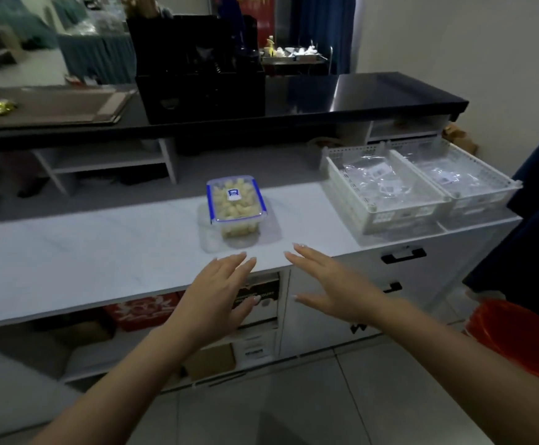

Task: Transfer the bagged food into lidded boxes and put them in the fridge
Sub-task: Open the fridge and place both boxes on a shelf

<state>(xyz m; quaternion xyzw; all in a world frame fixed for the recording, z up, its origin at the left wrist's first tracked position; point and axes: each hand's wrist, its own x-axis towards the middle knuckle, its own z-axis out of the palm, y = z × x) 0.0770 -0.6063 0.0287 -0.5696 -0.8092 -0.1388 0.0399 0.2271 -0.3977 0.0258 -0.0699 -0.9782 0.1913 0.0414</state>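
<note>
A clear lidded box (236, 205) with a blue-trimmed lid and pale yellow food pieces inside stands in the middle of the white counter (85, 252). A flattened clear bag (206, 239) lies under and beside the box. My left hand (216, 293) and my right hand (329, 284) hover side by side over the counter's front edge, just short of the box. Both have straight, spread fingers and hold nothing.
Two white slotted baskets (370, 216) holding clear plastic bags sit at the counter's right end. A black raised ledge with a black crate (200, 91) runs behind. An orange-lined bin (518, 338) stands on the floor at right. Boxes fill the shelves below the counter.
</note>
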